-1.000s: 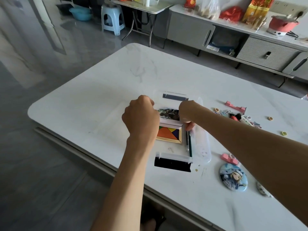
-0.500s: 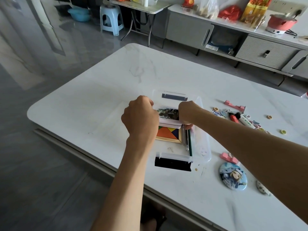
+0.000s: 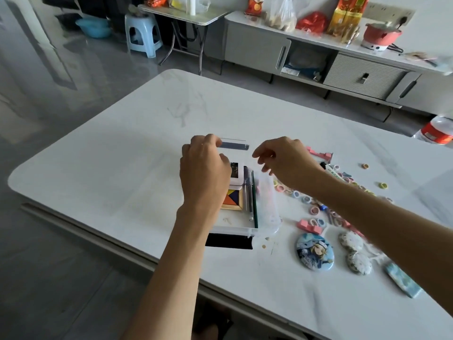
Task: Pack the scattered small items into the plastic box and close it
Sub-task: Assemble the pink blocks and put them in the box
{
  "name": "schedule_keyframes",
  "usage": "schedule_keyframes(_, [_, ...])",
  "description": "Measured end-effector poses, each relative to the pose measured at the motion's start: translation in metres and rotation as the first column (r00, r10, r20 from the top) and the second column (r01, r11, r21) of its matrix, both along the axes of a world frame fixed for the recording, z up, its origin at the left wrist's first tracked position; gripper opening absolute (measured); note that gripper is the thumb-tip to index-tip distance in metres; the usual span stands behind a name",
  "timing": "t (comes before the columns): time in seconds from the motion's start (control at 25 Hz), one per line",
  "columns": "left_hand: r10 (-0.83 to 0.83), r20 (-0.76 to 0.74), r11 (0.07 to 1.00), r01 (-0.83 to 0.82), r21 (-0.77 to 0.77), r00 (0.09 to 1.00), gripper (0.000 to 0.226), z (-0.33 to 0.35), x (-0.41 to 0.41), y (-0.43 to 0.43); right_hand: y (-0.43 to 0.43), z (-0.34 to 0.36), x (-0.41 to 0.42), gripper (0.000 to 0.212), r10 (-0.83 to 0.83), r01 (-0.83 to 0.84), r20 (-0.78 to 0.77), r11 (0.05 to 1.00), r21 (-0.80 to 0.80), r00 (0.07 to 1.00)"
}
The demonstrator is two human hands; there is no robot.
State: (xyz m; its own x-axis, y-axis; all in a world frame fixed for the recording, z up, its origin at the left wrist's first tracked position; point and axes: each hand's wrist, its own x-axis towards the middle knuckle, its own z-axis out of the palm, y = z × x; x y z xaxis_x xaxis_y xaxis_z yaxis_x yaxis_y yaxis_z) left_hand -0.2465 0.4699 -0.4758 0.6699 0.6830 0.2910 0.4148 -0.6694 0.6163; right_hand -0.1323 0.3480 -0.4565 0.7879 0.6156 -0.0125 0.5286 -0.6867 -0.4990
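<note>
On the table (image 3: 147, 155), the clear plastic box (image 3: 267, 204) holds a colourful tangram (image 3: 234, 199).

R hand (image 3: 286, 163) has let go of the white-framed photo card (image 3: 236, 171) inside the plastic box (image 3: 267, 212) and lifted off it. I now see it hovering above the box's right wall, toward the far end, fingers loosely curled, nothing in them. L hand (image 3: 203, 170) has slid a bit toward the box's far end; its fingers now reach the left end of the far latch (image 3: 234, 146). It's hunched over the card's left side and I can't tell if it grips. With R hand gone, the card's right edge and the pens (image 3: 250, 192) beside it show in full. Cam has swung right: a light-blue packet (image 3: 402, 282), well right of the box, is now in view.
</note>
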Motion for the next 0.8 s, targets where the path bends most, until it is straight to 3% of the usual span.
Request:
schedule_keyframes(0.12, [-0.174, 0.031, 0.983, 0.175, -0.046, 0.984, 0.028, 0.002, 0.008, -0.026, -0.06, 0.008, 0.02, 0.025, -0.109, 0.106, 0.055, 0.993, 0.051, 0.993])
schedule_keyframes(0.28, [-0.391, 0.001, 0.92, 0.391, -0.024, 0.92, 0.022, -0.001, 0.031, -0.061, -0.129, -0.01, 0.087, 0.021, -0.191, 0.212, 0.149, 0.966, -0.144, 0.97])
schedule_keyframes(0.4, [-0.474, -0.114, 0.879, 0.477, -0.002, 0.873, 0.022, 0.001, 0.065, -0.065, -0.138, -0.039, 0.148, 0.028, -0.158, 0.196, 0.18, 0.956, -0.216, 0.971])
schedule_keyframes(0.6, [-0.425, -0.395, 0.799, 0.543, 0.259, 0.815, 0.035, -0.007, 0.114, -0.061, -0.102, -0.098, 0.203, 0.041, -0.2, 0.221, 0.135, 0.961, -0.168, 0.971])
schedule_keyframes(0.8, [-0.325, -0.502, 0.718, 0.555, 0.42, 0.801, 0.042, -0.021, 0.113, -0.058, -0.088, -0.1, 0.209, 0.051, -0.254, 0.268, 0.132, 0.959, -0.097, 0.958])
